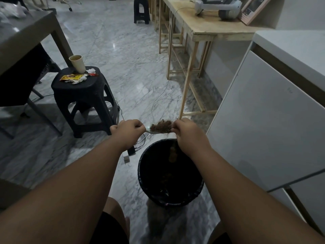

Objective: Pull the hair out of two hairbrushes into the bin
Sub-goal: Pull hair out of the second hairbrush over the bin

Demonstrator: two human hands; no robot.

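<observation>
Head view shows the hairbrush (159,129) held just beyond the bin (171,173), its bristles matted with brown hair (162,124): light, soft, likely snagging. Left hand (129,131) grips the handle; right hand (186,132) pinches the clump's edge, a sensible hold.

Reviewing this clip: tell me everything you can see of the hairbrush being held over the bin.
The hairbrush is pale, plastic-looking, with a light handle and a bristle face packed with a brown clump of hair. It lies roughly level, bristles up, just beyond the far rim of the black bin. The left hand grips the handle; the right hand pinches at the head's other end.
</observation>
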